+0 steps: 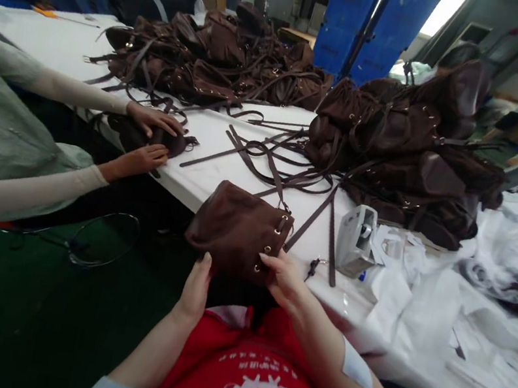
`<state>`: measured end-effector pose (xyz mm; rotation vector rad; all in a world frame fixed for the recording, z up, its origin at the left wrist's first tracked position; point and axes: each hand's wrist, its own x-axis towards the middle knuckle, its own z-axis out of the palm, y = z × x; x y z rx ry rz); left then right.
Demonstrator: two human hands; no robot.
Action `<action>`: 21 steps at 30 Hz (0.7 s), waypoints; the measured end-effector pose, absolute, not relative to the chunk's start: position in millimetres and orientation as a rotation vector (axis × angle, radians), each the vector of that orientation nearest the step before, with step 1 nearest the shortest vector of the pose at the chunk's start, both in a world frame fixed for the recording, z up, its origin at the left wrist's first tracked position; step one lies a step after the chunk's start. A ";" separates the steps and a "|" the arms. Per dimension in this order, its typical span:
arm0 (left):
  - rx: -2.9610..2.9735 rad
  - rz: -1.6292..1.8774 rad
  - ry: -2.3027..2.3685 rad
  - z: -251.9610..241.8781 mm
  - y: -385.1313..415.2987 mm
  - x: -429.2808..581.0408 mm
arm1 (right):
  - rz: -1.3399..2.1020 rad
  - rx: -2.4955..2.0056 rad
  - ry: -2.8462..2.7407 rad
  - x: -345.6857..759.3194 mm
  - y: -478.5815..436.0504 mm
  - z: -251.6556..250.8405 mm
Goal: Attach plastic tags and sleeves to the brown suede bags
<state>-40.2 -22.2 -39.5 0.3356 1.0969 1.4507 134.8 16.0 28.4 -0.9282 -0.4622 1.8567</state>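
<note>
A dark brown bucket bag (238, 227) with gold eyelets along its mouth lies on its side between my hands, at the near edge of the white table. My left hand (196, 286) grips its lower side near the base, the thumb showing and the other fingers hidden beneath. Closed on the rim by the eyelets, my right hand (283, 279) has its thumb on top. A long brown strap (277, 174) runs from the bag's mouth onto the table. Just right of my right hand lies a small dark tassel with a metal clip (314, 266).
Piles of brown bags (213, 54) cover the back of the table (204, 165), with another heap (410, 146) at right. A grey-white tape dispenser-like box (355, 240) stands near crumpled white paper (400, 297). At left, a co-worker's hands (149, 136) handle another brown bag. Blue crates (347, 23) stand behind.
</note>
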 end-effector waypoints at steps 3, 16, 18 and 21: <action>0.256 1.313 0.986 -14.4 -20.0 -26.0 | 1.878 -0.887 -0.530 133.4 3.6 31.8; 0.080 1.249 1.132 -30.2 -11.1 -38.2 | 1.921 -0.917 -0.350 166.3 37.1 22.9; 0.087 1.205 1.144 -37.5 -13.9 -41.7 | 1.933 -0.941 -0.258 162.9 52.4 23.2; 0.088 1.168 1.208 -43.9 -18.1 -44.0 | 1.980 -0.982 -0.151 150.4 68.6 25.8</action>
